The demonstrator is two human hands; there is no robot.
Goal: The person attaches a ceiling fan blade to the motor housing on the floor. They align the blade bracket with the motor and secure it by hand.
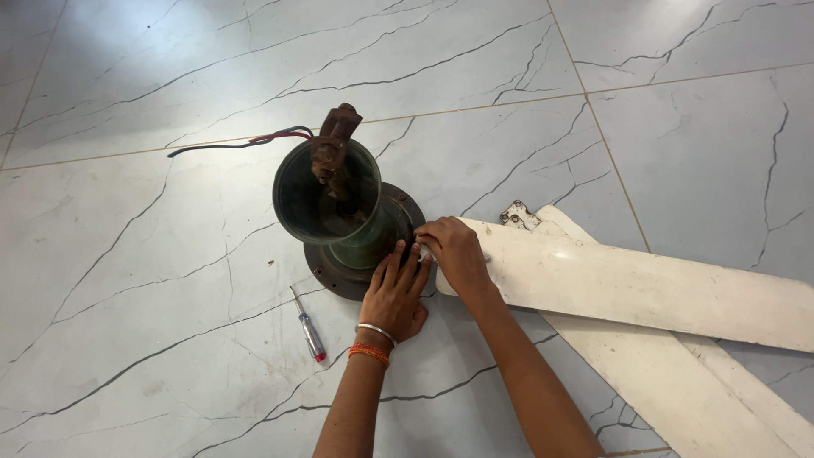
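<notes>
A pale marble-look tiled floor (153, 280) carries a dark ceiling fan motor (356, 229) standing near its middle, wires trailing behind. One white blade (627, 288) lies against the motor's rim; two more blades lie loose beneath it, so most seems undone. The left hand (394, 293) rests flat, fingers spread on the rim. The right hand (454, 250) curls, fingers pinching at the blade's root. A screwdriver (309, 326) lies near.

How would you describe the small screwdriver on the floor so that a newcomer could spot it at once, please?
Start at the dark green fan motor standing on the marble floor. Left of the left hand lies the screwdriver. It is the only slim tool there, with a thin metal shaft, clear handle and red end.
</notes>
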